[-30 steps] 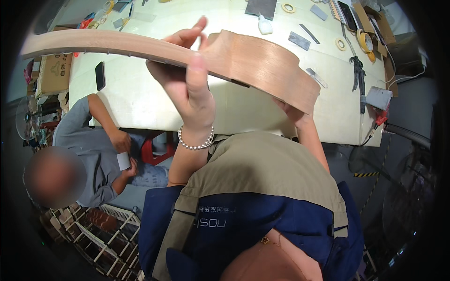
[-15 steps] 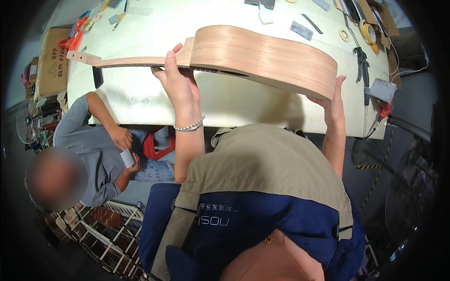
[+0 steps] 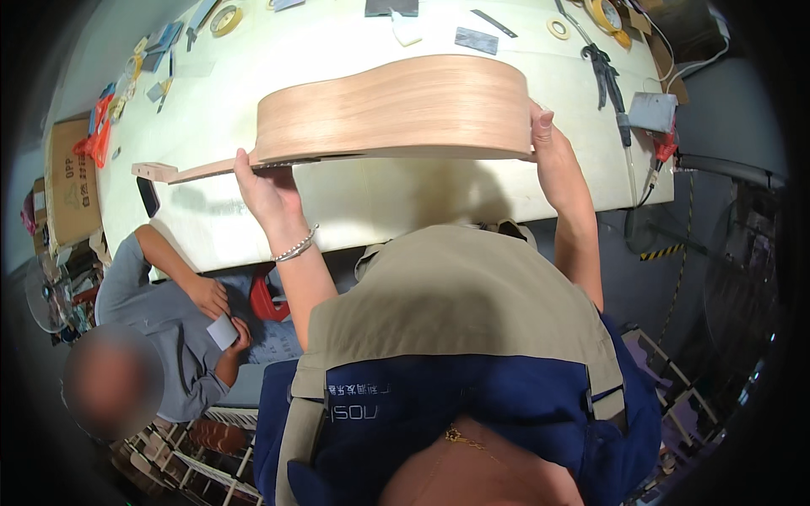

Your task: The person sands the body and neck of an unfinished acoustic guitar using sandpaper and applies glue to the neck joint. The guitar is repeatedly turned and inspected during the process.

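Unfinished pale-brown wooden guitar [image 3: 392, 110] is being supported by both hands above the white table [image 3: 380, 198], its curved side facing the camera and its neck extending left. The left hand [image 3: 272, 192] is grasping the neck beside the body, fingers partly hidden. The right hand [image 3: 557, 160] is grasping the right end of the body, its thumb pointing upward at the rim. The body's lower edge is running roughly alongside the table's near edge; a stretch of white surface is lying between them, leaving room there. The headstock is overlapping a flat black phone [image 3: 148, 201] in view. Beyond the body's upper edge, a grey rectangular block [image 3: 477, 40], a white plastic bottle [image 3: 407, 31] and a pale-yellow tape ring [image 3: 558, 29] are lying apart from the wood. A black clamp-like tool with a long bar [image 3: 602, 76] is lying near the table's right edge. A seated co-worker in a grey shirt [image 3: 160, 320] is holding a small light-grey rectangular piece [image 3: 223, 332], left of the left forearm.
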The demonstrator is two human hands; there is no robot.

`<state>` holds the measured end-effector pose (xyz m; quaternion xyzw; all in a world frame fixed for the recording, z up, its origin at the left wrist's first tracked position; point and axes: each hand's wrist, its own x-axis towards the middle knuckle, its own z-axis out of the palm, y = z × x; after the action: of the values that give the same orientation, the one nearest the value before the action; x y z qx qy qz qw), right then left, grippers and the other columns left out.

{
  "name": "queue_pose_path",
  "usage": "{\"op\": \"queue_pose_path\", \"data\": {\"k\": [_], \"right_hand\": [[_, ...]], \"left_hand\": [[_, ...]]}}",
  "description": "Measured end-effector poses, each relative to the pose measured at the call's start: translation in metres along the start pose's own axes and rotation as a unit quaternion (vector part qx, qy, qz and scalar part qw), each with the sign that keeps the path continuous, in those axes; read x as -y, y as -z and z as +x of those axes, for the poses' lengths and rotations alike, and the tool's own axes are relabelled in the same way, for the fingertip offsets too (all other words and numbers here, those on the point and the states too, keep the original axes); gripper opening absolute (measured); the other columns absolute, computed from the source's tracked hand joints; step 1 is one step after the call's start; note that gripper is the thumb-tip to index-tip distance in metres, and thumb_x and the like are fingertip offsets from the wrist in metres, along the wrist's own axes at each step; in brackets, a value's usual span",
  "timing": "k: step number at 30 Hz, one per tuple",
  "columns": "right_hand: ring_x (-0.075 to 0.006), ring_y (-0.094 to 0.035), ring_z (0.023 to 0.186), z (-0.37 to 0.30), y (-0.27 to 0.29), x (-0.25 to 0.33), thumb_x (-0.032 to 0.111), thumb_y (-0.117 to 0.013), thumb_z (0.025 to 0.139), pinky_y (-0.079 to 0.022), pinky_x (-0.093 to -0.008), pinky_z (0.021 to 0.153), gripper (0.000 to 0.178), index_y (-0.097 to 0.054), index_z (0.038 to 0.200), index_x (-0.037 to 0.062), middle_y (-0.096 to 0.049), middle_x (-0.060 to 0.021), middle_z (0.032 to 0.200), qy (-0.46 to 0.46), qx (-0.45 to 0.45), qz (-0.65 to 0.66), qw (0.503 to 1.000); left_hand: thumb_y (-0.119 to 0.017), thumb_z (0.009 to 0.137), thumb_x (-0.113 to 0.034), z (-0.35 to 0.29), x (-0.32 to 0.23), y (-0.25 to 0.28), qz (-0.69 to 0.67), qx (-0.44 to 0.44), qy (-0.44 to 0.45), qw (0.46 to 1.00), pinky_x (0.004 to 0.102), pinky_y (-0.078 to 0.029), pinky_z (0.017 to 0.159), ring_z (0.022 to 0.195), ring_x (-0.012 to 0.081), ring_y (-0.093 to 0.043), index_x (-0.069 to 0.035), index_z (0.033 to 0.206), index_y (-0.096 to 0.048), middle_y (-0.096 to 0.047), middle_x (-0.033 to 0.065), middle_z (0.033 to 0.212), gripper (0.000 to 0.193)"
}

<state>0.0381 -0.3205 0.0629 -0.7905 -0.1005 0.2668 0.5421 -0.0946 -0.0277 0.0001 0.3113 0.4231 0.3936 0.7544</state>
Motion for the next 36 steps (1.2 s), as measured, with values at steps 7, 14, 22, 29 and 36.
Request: {"op": "queue_pose_path", "data": {"k": [7,14,22,29,36], "right_hand": [[-0.0236,-0.044,0.122,0.016,0.002,0.006,0.053,-0.069,0.072,-0.033,-0.0368,0.102,0.086,-0.037,0.137,0.0072,-0.047,-0.0131,0.130,0.334,0.012,0.021,0.942],[-0.0249,-0.045,0.120,0.024,-0.025,0.037,0.029,-0.086,0.055,-0.032,-0.0395,0.104,0.104,-0.030,0.141,0.0107,-0.048,-0.0109,0.129,0.392,0.019,0.129,0.911],[-0.0345,-0.027,0.133,0.032,-0.015,0.023,0.044,-0.062,0.081,-0.021,-0.0431,0.108,0.041,-0.066,0.112,0.0181,-0.033,-0.0175,0.143,0.515,-0.087,0.072,0.850],[-0.0287,-0.022,0.137,0.012,-0.012,-0.059,0.054,-0.060,0.081,-0.015,-0.0401,0.111,0.082,-0.028,0.142,0.0101,-0.020,-0.0128,0.149,0.310,0.065,0.206,0.926],[-0.0249,-0.035,0.130,0.019,-0.023,-0.091,0.003,-0.076,0.065,-0.036,-0.0372,0.103,0.093,-0.026,0.142,0.0134,-0.030,-0.0077,0.145,0.171,0.037,0.116,0.978]], "left_hand": [[-0.048,0.093,-0.029,0.036,-0.015,0.015,-0.079,0.059,0.057,0.993,0.0379,-0.051,0.085,0.102,0.0239,-0.057,0.000,0.120,-0.047,-0.055,0.0126,0.116,0.040],[-0.058,0.085,-0.018,0.036,-0.041,0.001,-0.155,0.069,0.108,0.980,0.0410,-0.051,0.086,0.099,0.0267,-0.056,0.000,0.111,-0.051,-0.057,0.0140,0.108,0.032],[-0.048,0.093,-0.025,0.038,-0.036,0.013,-0.002,0.154,0.081,0.985,0.0364,-0.046,0.091,0.108,0.0252,-0.053,0.001,0.123,-0.044,-0.051,0.0136,0.120,0.040],[-0.052,0.092,-0.017,0.074,-0.012,0.045,-0.156,0.217,0.199,0.943,0.0328,-0.049,0.086,0.077,0.0159,-0.057,-0.002,0.096,-0.053,-0.059,0.0063,0.084,0.015],[-0.061,0.086,-0.014,0.013,-0.008,-0.009,-0.156,0.144,-0.013,0.977,0.0285,-0.047,0.080,0.060,0.0094,-0.051,-0.011,0.072,-0.049,-0.052,-0.0016,0.062,0.019]]}}
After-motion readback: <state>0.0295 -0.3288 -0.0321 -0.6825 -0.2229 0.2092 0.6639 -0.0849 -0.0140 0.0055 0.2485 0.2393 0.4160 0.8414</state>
